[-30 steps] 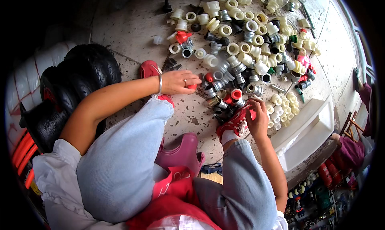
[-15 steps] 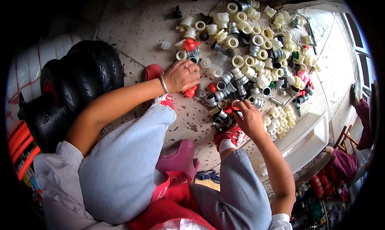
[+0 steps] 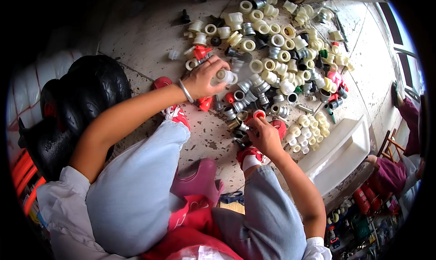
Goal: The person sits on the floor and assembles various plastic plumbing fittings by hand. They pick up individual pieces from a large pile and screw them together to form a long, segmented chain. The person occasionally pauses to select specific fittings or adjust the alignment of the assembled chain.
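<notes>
My left hand is closed round a translucent white pipe fitting at the left edge of a spread pile of fittings. Red funnel-shaped pieces lie beside it, one beyond the hand and another on its near side. At the near edge of the pile, my right hand has its fingers bent together. A red ring-shaped cap shows right at those fingertips; whether they grip it or something else is hidden. Metal fittings and dark ones lie close to the right hand.
Cream plastic fittings cover much of the floor ahead. Small cream pieces stand grouped beside a white plastic bin on the right. Black tyres stand at left. I sit low over a pink stool. Another person is at far right.
My left hand has gone from a blurred reach near the red piece to holding the translucent fitting. My right hand has drawn slightly nearer and left. The whole view has shifted a little.
</notes>
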